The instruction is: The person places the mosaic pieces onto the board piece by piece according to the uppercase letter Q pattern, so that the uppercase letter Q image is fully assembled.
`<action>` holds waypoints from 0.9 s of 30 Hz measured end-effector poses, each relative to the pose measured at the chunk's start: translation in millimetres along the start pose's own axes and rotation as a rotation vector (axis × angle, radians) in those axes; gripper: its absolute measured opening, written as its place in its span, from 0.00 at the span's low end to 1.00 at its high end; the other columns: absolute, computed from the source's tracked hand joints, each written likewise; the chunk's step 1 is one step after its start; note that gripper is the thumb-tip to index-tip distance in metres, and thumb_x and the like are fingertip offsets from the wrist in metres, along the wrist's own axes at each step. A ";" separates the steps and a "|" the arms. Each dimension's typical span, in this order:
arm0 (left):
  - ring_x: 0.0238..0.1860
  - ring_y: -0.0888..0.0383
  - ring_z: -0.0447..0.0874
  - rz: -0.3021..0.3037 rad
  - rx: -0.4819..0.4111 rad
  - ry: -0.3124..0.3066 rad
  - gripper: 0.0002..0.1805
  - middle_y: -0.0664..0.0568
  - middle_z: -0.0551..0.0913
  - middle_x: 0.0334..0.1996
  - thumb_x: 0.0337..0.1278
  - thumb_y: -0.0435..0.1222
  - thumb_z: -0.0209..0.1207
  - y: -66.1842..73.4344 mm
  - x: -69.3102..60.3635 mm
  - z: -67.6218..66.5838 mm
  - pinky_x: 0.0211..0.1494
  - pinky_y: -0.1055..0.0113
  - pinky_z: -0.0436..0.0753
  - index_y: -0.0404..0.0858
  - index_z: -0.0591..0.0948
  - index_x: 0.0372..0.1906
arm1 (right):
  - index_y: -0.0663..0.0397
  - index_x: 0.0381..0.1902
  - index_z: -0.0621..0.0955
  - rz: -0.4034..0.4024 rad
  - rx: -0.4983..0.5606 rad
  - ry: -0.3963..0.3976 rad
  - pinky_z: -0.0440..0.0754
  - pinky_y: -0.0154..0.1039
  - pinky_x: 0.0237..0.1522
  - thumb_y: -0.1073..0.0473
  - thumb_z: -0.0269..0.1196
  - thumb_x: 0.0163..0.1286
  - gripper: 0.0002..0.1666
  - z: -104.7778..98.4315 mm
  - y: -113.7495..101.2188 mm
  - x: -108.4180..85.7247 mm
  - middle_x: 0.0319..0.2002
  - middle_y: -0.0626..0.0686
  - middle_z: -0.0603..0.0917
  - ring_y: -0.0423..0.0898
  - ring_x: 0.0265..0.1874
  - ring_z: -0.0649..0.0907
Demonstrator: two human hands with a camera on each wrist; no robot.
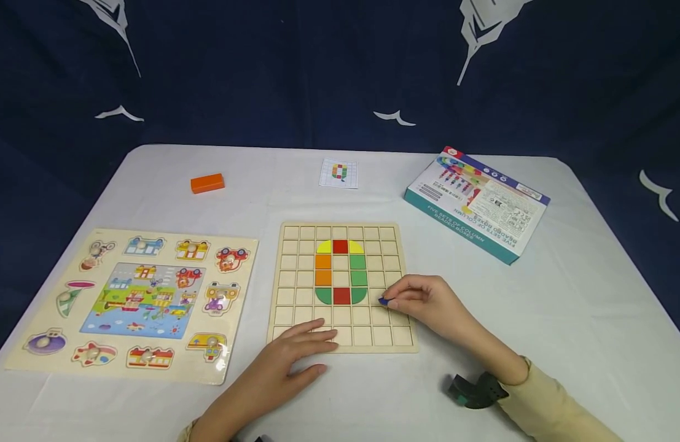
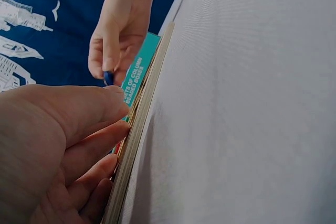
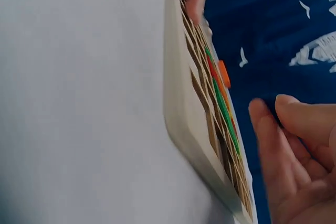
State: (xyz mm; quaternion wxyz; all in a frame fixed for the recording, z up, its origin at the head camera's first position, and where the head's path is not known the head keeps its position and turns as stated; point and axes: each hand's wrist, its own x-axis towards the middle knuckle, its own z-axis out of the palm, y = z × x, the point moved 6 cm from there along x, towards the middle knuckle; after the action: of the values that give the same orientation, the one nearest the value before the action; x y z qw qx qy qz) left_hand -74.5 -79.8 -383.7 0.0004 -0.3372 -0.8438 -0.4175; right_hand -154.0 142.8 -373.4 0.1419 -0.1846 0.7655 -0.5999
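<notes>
A wooden grid board (image 1: 292, 316) lies on the table in front of me. A ring of coloured tiles sits in its squares: yellow and red at the top, orange tiles (image 1: 323, 270) on the left, green tiles (image 1: 358, 270) on the right, green and red at the bottom. Between thumb and fingertips my right hand (image 1: 428, 304) pinches a small blue tile (image 1: 384, 301) over the board's right side, right of the ring. My left hand (image 1: 287, 362) rests with fingers spread on the board's near left corner. In the left wrist view the blue tile (image 2: 108, 78) shows partly.
A small pattern card (image 1: 328, 178) lies behind the board. Farther right is a boxed bead set (image 1: 483, 202). An orange block (image 1: 207, 183) lies at the back left, and a vehicle peg puzzle (image 1: 168, 362) covers the table's left side.
</notes>
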 end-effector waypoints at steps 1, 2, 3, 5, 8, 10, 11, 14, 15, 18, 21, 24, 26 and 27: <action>0.64 0.54 0.65 0.000 0.001 -0.001 0.17 0.57 0.77 0.56 0.53 0.33 0.65 0.0 0.0 0.1 0.62 0.56 0.68 0.42 0.82 0.51 | 0.66 0.32 0.82 0.002 -0.018 0.006 0.83 0.36 0.37 0.73 0.66 0.57 0.04 3.2 0.1 1.3 0.33 0.57 0.85 0.49 0.33 0.85; 0.63 0.53 0.65 0.001 0.001 -0.001 0.17 0.57 0.77 0.56 0.53 0.33 0.65 -0.1 0.0 0.1 0.62 0.56 0.68 0.41 0.82 0.50 | 0.65 0.31 0.82 0.000 -0.036 0.009 0.83 0.36 0.36 0.72 0.67 0.56 0.04 6.6 0.2 2.4 0.31 0.56 0.85 0.49 0.32 0.84; 0.63 0.53 0.65 0.003 0.002 -0.001 0.17 0.57 0.77 0.56 0.53 0.33 0.65 0.0 0.0 0.2 0.62 0.56 0.68 0.41 0.82 0.50 | 0.64 0.30 0.82 -0.002 -0.053 0.012 0.83 0.36 0.35 0.72 0.68 0.55 0.05 10.0 0.3 3.4 0.30 0.55 0.84 0.48 0.31 0.84; 0.63 0.53 0.65 0.005 0.004 -0.001 0.17 0.57 0.77 0.56 0.53 0.33 0.65 0.0 0.0 0.2 0.62 0.56 0.68 0.41 0.82 0.50 | 0.62 0.29 0.82 -0.008 -0.086 0.015 0.83 0.36 0.34 0.72 0.69 0.54 0.05 16.4 0.9 5.2 0.29 0.53 0.84 0.46 0.29 0.84; 0.63 0.53 0.65 0.010 0.003 0.003 0.17 0.57 0.77 0.56 0.53 0.33 0.65 0.0 -0.1 0.2 0.62 0.56 0.68 0.41 0.82 0.50 | 0.60 0.28 0.83 -0.023 -0.135 0.014 0.83 0.35 0.34 0.71 0.69 0.54 0.05 24.3 1.8 7.6 0.30 0.50 0.85 0.44 0.29 0.84; 0.63 0.54 0.65 0.009 0.003 0.002 0.17 0.57 0.77 0.56 0.53 0.33 0.65 -0.3 -0.2 0.3 0.62 0.56 0.68 0.41 0.82 0.51 | 0.59 0.28 0.84 -0.033 -0.160 0.020 0.83 0.35 0.33 0.71 0.69 0.54 0.05 27.9 2.0 8.8 0.30 0.50 0.85 0.43 0.28 0.84; 0.63 0.54 0.65 0.009 0.003 0.001 0.17 0.57 0.77 0.56 0.53 0.33 0.64 -0.4 -0.2 0.5 0.62 0.56 0.68 0.41 0.82 0.51 | 0.58 0.28 0.84 -0.039 -0.179 0.025 0.83 0.35 0.33 0.71 0.69 0.54 0.05 29.1 1.7 9.1 0.30 0.49 0.85 0.42 0.28 0.84; 0.64 0.54 0.65 0.001 0.001 -0.004 0.17 0.58 0.77 0.56 0.53 0.33 0.64 -0.6 -0.4 1.0 0.62 0.56 0.68 0.42 0.82 0.51 | 0.55 0.26 0.84 -0.056 -0.240 0.040 0.83 0.33 0.30 0.70 0.70 0.54 0.06 31.7 0.5 8.9 0.29 0.46 0.84 0.41 0.25 0.82; 0.64 0.54 0.65 -0.002 0.001 -0.006 0.17 0.58 0.76 0.56 0.53 0.33 0.64 -0.6 -0.4 1.0 0.62 0.56 0.68 0.42 0.82 0.51 | 0.54 0.26 0.84 -0.062 -0.259 0.046 0.82 0.33 0.29 0.69 0.70 0.53 0.06 32.2 -0.1 8.7 0.28 0.45 0.84 0.41 0.25 0.81; 0.64 0.55 0.64 -0.014 -0.001 -0.010 0.17 0.59 0.76 0.56 0.53 0.34 0.65 -0.3 -0.2 0.8 0.62 0.56 0.68 0.42 0.82 0.51 | 0.52 0.24 0.84 -0.080 -0.316 0.063 0.80 0.32 0.25 0.69 0.71 0.52 0.08 33.5 -2.0 7.9 0.26 0.42 0.82 0.40 0.22 0.78; 0.64 0.55 0.64 -0.024 -0.004 -0.015 0.17 0.59 0.76 0.56 0.53 0.34 0.65 -0.2 0.0 0.6 0.62 0.55 0.68 0.42 0.82 0.51 | 0.50 0.23 0.83 -0.096 -0.355 0.070 0.78 0.31 0.23 0.69 0.71 0.52 0.09 35.1 -3.2 7.5 0.24 0.41 0.80 0.39 0.22 0.76; 0.64 0.55 0.64 -0.030 -0.008 -0.019 0.17 0.59 0.76 0.56 0.53 0.33 0.65 -0.3 0.2 0.7 0.62 0.56 0.68 0.42 0.82 0.50 | 0.49 0.23 0.83 -0.113 -0.386 0.068 0.76 0.30 0.22 0.70 0.71 0.52 0.10 36.7 -3.9 7.3 0.24 0.40 0.79 0.39 0.21 0.75; 0.64 0.55 0.64 -0.032 -0.009 -0.020 0.17 0.59 0.76 0.56 0.53 0.34 0.65 -0.6 0.3 0.8 0.62 0.56 0.68 0.42 0.82 0.50 | 0.50 0.23 0.83 -0.127 -0.399 0.066 0.76 0.30 0.21 0.69 0.71 0.51 0.10 37.6 -4.5 7.0 0.24 0.40 0.79 0.38 0.21 0.75; 0.64 0.55 0.64 -0.033 -0.009 -0.020 0.17 0.59 0.76 0.56 0.53 0.34 0.65 -0.7 0.4 0.9 0.62 0.56 0.68 0.42 0.82 0.50 | 0.50 0.23 0.83 -0.134 -0.402 0.065 0.76 0.30 0.21 0.69 0.71 0.51 0.10 37.9 -4.8 6.9 0.25 0.40 0.79 0.38 0.21 0.75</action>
State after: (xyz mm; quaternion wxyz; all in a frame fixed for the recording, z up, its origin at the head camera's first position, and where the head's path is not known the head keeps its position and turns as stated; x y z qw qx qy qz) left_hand -75.0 -79.3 -384.7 -0.0161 -0.3275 -0.8472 -0.4180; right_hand -143.0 105.8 -377.8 0.0372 -0.2404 0.8600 -0.4487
